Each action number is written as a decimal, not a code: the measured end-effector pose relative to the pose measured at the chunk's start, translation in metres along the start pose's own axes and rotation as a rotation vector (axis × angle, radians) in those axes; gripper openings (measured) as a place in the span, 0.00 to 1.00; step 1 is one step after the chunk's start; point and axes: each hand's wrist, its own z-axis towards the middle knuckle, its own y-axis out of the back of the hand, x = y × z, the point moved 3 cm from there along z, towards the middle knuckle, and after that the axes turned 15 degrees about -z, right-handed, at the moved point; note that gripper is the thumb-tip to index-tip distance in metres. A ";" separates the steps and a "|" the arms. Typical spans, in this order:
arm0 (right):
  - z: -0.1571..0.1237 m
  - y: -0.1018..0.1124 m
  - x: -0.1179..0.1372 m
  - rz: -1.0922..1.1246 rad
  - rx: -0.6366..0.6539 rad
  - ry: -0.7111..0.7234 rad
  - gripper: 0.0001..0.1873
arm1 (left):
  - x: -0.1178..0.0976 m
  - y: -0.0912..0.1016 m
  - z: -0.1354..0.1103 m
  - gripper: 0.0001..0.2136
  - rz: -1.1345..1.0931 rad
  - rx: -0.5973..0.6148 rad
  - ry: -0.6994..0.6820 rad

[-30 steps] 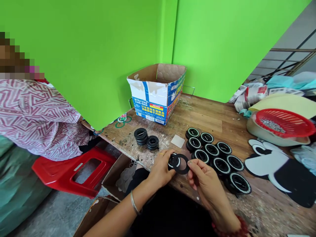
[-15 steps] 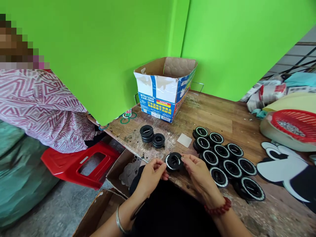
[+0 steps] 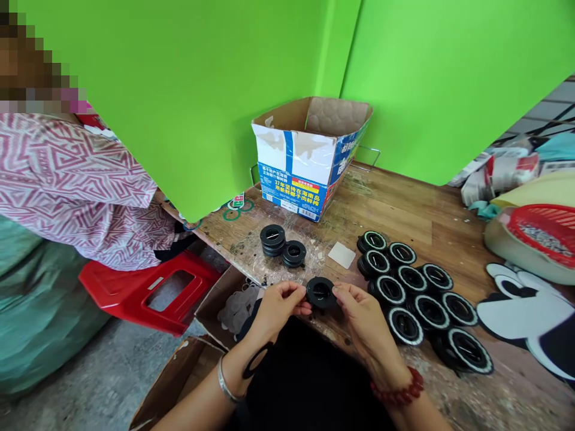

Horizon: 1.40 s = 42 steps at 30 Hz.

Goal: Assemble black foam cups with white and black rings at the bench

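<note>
Wooden table [image 3: 395,209], scuffed and spotted, fills the right side below bright green panels. At the left sits another person in a red and white patterned shirt [image 3: 76,185], beside a red stool [image 3: 148,293] on the floor. An open cardboard box [image 3: 305,161] with blue printed sides stands at the back of the table. A red basket [image 3: 545,230] rests at the far right edge. Two rows of black discs [image 3: 417,296] with white rims lie flat to the right of the hands, touching one another. Two short stacks [image 3: 283,244] of plain black discs stand near the front edge, with a small white square [image 3: 341,255] between them and the rows. The left hand [image 3: 276,305] and right hand [image 3: 363,314] meet over the table's near edge, each pinching one side of a black ring [image 3: 321,292] between thumb and fingertips, the other fingers curled in.
</note>
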 end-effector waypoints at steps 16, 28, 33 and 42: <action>0.001 -0.002 0.000 -0.008 -0.034 -0.048 0.17 | 0.000 0.000 0.001 0.24 0.005 0.011 0.020; -0.001 -0.002 0.003 -0.054 -0.054 -0.010 0.17 | -0.003 -0.003 0.000 0.29 0.005 -0.011 0.026; 0.001 -0.001 0.001 -0.230 -0.055 0.099 0.18 | -0.003 -0.003 0.001 0.26 0.014 -0.006 0.012; -0.001 0.001 0.025 -1.162 -0.092 0.488 0.14 | -0.010 -0.015 0.007 0.09 0.070 -0.006 0.042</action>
